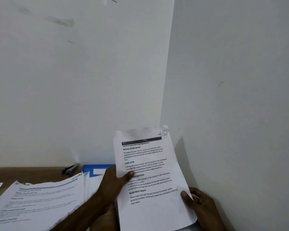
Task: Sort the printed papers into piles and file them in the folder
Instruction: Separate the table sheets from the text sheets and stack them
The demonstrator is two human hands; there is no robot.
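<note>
Head cam: both grips have one printed sheet (150, 160), held up between them: left grip (113, 182) pinches its left edge, thumb on the text, right grip (201, 203) pinches the lower right edge. Left of the left grip a paper pile (40, 197) lies on the desk (23, 173), blue folder (97, 169) just beyond that grip.

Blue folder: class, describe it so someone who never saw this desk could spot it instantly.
Start at the wooden desk against the white wall. Along its back edge, behind the paper pile and partly hidden by the left hand, lies the blue folder. Among white sheets, it alone is bright blue.
</note>
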